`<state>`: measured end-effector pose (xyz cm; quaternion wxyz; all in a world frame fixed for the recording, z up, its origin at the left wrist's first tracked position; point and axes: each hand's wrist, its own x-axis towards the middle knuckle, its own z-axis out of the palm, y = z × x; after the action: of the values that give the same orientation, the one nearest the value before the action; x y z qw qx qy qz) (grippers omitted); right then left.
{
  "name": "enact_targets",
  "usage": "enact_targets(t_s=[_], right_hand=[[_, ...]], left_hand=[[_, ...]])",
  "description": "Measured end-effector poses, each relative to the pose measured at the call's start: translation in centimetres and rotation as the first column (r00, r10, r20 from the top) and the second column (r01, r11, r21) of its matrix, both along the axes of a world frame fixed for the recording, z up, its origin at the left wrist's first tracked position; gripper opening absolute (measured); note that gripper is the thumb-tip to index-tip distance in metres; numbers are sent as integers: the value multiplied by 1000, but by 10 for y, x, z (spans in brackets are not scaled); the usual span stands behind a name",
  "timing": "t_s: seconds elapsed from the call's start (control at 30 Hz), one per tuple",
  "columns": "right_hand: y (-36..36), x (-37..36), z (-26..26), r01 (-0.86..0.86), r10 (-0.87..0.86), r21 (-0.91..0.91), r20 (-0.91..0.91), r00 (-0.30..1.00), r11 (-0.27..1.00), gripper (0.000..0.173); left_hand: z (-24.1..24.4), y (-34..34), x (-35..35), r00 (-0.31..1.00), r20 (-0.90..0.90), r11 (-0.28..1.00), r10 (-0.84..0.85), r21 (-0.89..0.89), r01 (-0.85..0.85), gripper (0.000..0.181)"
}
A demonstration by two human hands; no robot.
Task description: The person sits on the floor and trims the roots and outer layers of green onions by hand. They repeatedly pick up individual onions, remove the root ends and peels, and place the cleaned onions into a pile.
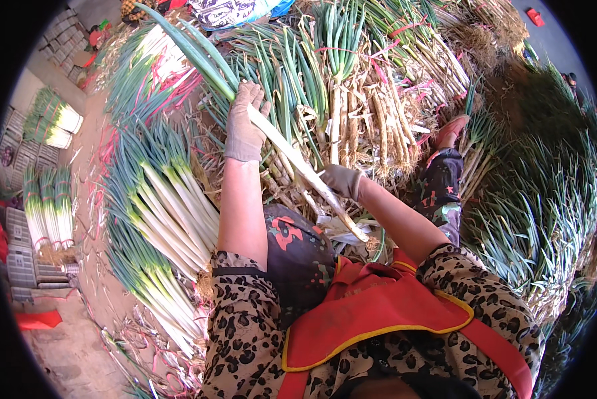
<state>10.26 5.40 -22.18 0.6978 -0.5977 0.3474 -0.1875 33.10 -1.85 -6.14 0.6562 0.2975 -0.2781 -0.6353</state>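
Note:
A long green onion [288, 149] with a white stalk and green leaves lies diagonally before me, its roots low over my lap. My left hand [247, 119], in a beige glove, is closed around it where the leaves meet the white stalk. My right hand [342, 180], also gloved, is at the lower stalk; its fingers are partly hidden, and whether they grip cannot be told. Beyond my hands lie untrimmed green onions [348, 119] with brown, dry outer leaves. To my left rest cleaner green onions [171, 194] with white stalks.
Tied bundles of green onions [49, 209] stand at the far left beside grey blocks [19, 227]. Pink ties and dry leaf scraps litter the floor [91, 149]. A large heap of green onions [533, 214] lies at the right, near my outstretched leg. A red cloth or bag [39, 319] lies lower left.

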Motion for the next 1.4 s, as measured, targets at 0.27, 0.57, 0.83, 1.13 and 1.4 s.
enact_targets(t_s=[0.27, 0.57, 0.83, 1.13, 1.4], right_hand=[[52, -12, -1, -140, -213, -443, -655, 724, 886, 12], [183, -122, -101, -423, 25, -37, -990, 141, 905, 30], [119, -98, -5, 154, -326, -427, -367, 871, 891, 41], [142, -63, 75, 13, -306, 618, 372, 876, 786, 53], [111, 20, 157, 249, -270, 115, 242, 932, 962, 67]], left_hand=[[1, 1, 11, 980, -185, 997, -77, -40, 71, 25], [4, -3, 40, 981, -193, 999, 19, -24, -24, 29], [-2, -12, 60, 967, -252, 999, 30, -12, -34, 24], [6, -3, 51, 989, -131, 996, 75, -41, -81, 28], [-18, -21, 29, 865, -467, 969, -183, 61, 238, 28]])
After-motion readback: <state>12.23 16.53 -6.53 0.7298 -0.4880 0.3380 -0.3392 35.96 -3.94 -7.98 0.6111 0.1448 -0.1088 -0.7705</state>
